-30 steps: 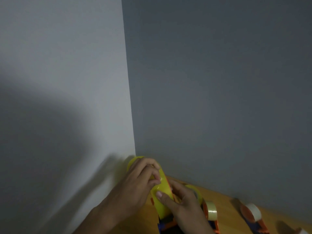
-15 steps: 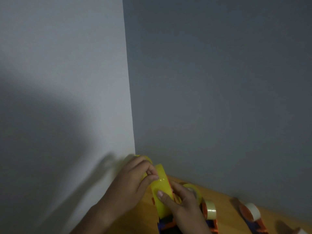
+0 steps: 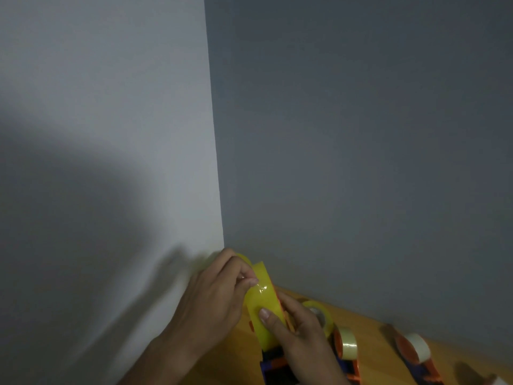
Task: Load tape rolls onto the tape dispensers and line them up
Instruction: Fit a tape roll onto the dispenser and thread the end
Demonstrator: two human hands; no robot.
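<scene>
Yellow tape fills the middle of the lower edge: a yellow tape roll (image 3: pixel 263 301) stands on its edge, mounted on a dispenser (image 3: pixel 277 368) with orange and dark blue parts, on the wooden table (image 3: pixel 369 332). No brand, label or writing can be read on any roll or dispenser; the light is dim and the surfaces look plain.

The left hand (image 3: pixel 213 304) comes from the lower left, with its forearm lying diagonally along the white wall (image 3: pixel 105 134). Its fingers are curled, and the thumb and forefinger pinch a loose, shiny end of tape at the top of the yellow tape roll. Behind these fingers a second yellow ring (image 3: pixel 244 258) shows a little; I cannot tell what it belongs to.

The right hand (image 3: pixel 299 334) comes from the bottom edge. Its thumb presses flat on the outer face of the yellow tape roll, and the other fingers wrap around the far side of the roll, so this hand grips it.

To the right of the right hand, more loaded dispensers stand in a row along the grey wall (image 3: pixel 361 134). First is a yellowish clear roll (image 3: pixel 319 315), partly hidden by the right hand. Next is a pale roll on an orange dispenser (image 3: pixel 347 347), just beside it. Further right, apart from these, a whitish roll on another orange and blue dispenser (image 3: pixel 413 354) stands. At the lower right corner a small pale object (image 3: pixel 499 380) is cut by the edge, and I cannot tell what it is.
</scene>
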